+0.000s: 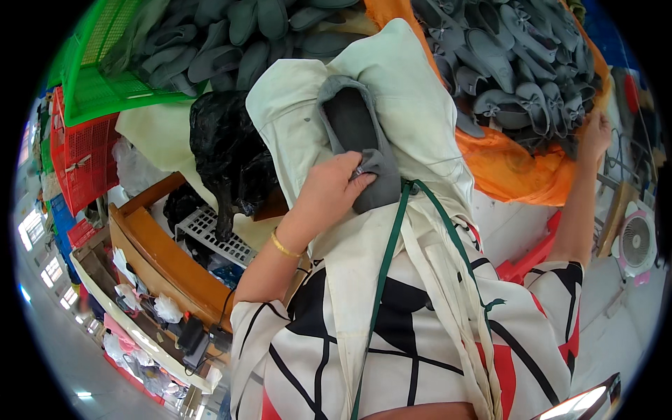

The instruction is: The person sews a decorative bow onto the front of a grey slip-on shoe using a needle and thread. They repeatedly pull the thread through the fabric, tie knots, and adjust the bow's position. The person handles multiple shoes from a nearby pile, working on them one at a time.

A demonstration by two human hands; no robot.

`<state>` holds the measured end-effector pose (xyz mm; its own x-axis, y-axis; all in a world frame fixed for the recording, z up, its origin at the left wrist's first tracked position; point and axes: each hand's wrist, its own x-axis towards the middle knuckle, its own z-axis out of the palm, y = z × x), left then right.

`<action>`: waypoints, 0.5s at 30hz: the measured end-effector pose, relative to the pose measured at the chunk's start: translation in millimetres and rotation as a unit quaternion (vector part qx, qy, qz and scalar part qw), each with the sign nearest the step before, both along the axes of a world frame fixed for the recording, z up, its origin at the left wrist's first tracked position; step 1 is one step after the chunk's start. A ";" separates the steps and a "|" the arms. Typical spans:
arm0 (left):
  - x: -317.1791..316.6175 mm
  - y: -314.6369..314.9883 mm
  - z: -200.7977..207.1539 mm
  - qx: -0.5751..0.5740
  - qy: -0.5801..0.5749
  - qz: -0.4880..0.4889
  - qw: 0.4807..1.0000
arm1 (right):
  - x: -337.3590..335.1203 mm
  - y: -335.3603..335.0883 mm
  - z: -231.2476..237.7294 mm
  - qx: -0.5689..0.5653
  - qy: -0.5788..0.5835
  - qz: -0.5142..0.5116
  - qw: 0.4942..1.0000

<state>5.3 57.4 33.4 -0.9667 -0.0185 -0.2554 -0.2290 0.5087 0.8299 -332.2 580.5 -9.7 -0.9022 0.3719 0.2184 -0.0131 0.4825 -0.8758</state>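
A grey slip-on shoe [378, 192] lies on the pale apron cloth [427, 112] over my lap, its heel pointing away from me and its toe towards me. My left hand [336, 183] pinches the small bow on the front of this shoe between thumb and fingers. Out to the right, my right hand [596, 133] has its fingers closed at the edge of an orange sack [518, 171]. Many grey shoes with bows [507, 105] fill that sack.
Another heap of grey shoes [259, 28] lies at the far left, beside a green plastic crate [91, 91]. Nearer are a red crate [84, 150], a black plastic bag [227, 140] and a wooden drawer frame [164, 252]. A white fan [635, 236] stands at the right.
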 end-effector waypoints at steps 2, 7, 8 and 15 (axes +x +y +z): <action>10.5 6.5 -9.0 0.049 0.001 0.113 0.992 | 21.8 -62.3 -3.5 0.026 -0.041 0.051 0.998; 30.3 7.9 -22.3 0.042 0.004 0.136 0.990 | 78.1 -144.8 -23.0 -0.211 -0.126 0.234 0.940; 32.9 7.4 -24.9 0.050 -0.008 0.139 0.989 | 100.4 -175.3 -9.2 -0.197 -0.175 0.236 0.935; 38.8 14.2 -28.0 0.487 -0.149 0.304 0.805 | 221.3 -286.1 33.7 -0.223 -0.375 0.456 0.776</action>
<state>44.1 71.7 5.4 -0.7474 -0.1154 -0.6543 -0.4528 -0.6322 0.6287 -110.9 294.4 24.0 -0.6455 -0.6073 -0.4632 0.4234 0.2202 -0.8788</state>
